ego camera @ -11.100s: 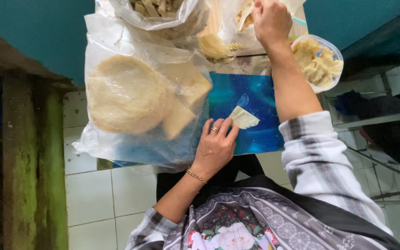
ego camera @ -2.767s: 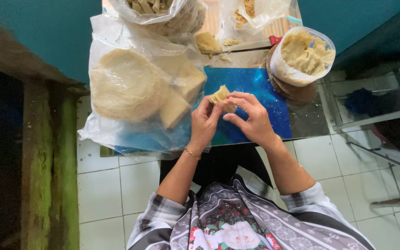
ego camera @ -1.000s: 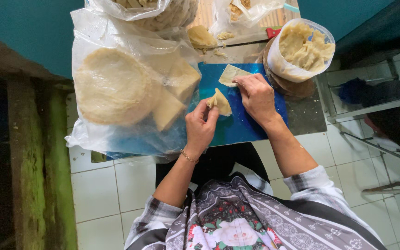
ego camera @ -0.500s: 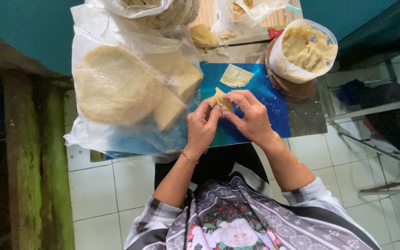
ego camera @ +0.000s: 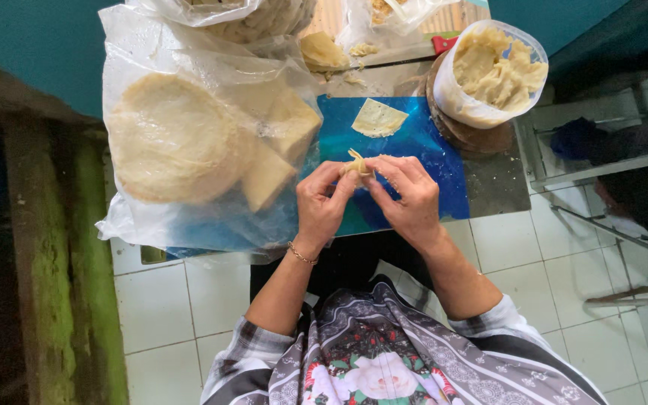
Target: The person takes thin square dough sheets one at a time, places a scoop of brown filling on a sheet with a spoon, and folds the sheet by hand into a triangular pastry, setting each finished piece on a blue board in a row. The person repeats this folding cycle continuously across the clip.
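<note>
— Hands first: what are they on?

— Left hand (ego camera: 322, 201) and right hand (ego camera: 411, 196) meet over the blue mat (ego camera: 421, 161), near the table's front edge. Fingertips of both pinch one small folded wrapper (ego camera: 355, 160), lifted just off the mat. Its top looks gathered and crimped, so I'd judge the folding nearly finished, the sealing not quite.

— Anything waiting?

— One flat wrapper piece (ego camera: 377, 118) lies on the mat, towards the back edge, unfilled and well apart from the hands.

— And the supplies?

— At the right back corner a tub (ego camera: 489, 71) lined with plastic holds pale filling, heaped high. On the left, a clear bag (ego camera: 189, 135) covers a stack of round sheets (ego camera: 170, 139) and some cut wedges (ego camera: 275, 154); the stack seems thick.

— So how far along?

— No row of finished pieces shows on the table. By my reckoning one piece is being closed, one waits, and most of the filling and sheets remain.
</note>
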